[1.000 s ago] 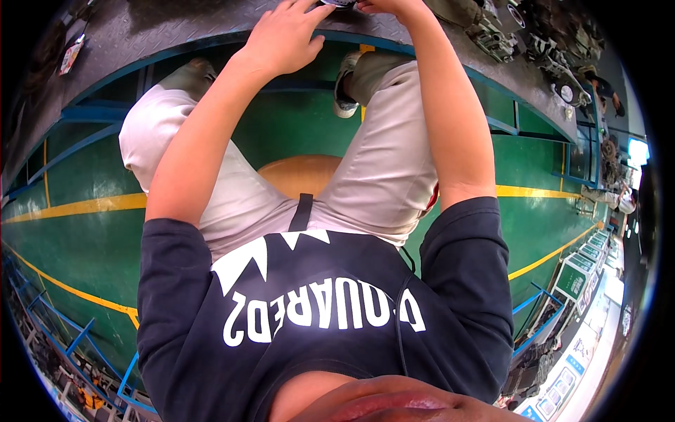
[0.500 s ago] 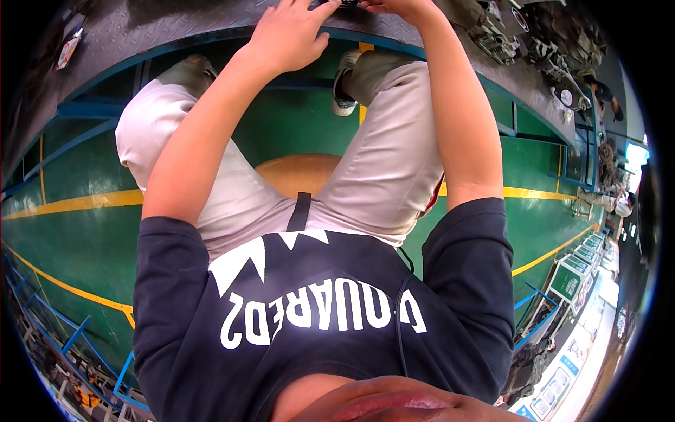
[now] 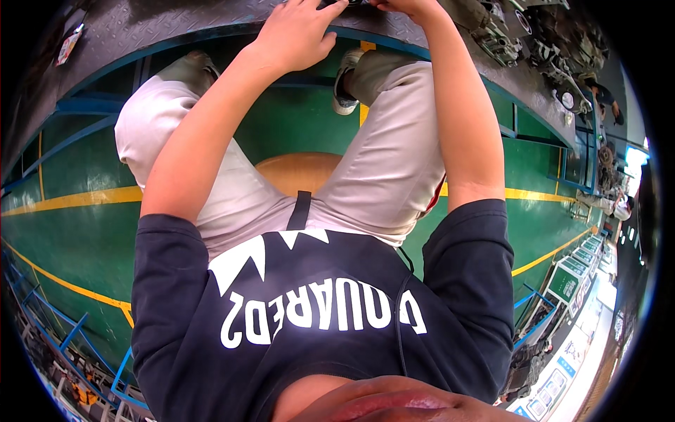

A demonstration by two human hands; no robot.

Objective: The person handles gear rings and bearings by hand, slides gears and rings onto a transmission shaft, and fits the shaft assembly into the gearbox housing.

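Observation:
At the far edge of the view, both forearms reach over a grey metal workbench (image 3: 176,21). My left hand (image 3: 299,35) rests palm down there, its thumb held apart and a finger stretched right, to the edge of a small dark part (image 3: 357,2). Only a sliver of that part shows; its kind cannot be made out. On the part's other side is my right hand (image 3: 411,7), with fingers bent together and their tips cut off by the frame. Whatever they grip is hidden.
Grey metal machine parts (image 3: 496,35) crowd the bench at the right. A small packet (image 3: 69,46) lies far left. Blue framing (image 3: 91,109) runs under the bench. My legs straddle a wooden stool (image 3: 295,169) on a green floor. Another person (image 3: 606,98) is at the far right.
Both hands have shifted slightly to the right, and less of the dark part shows between them. Otherwise the scene looks the same.

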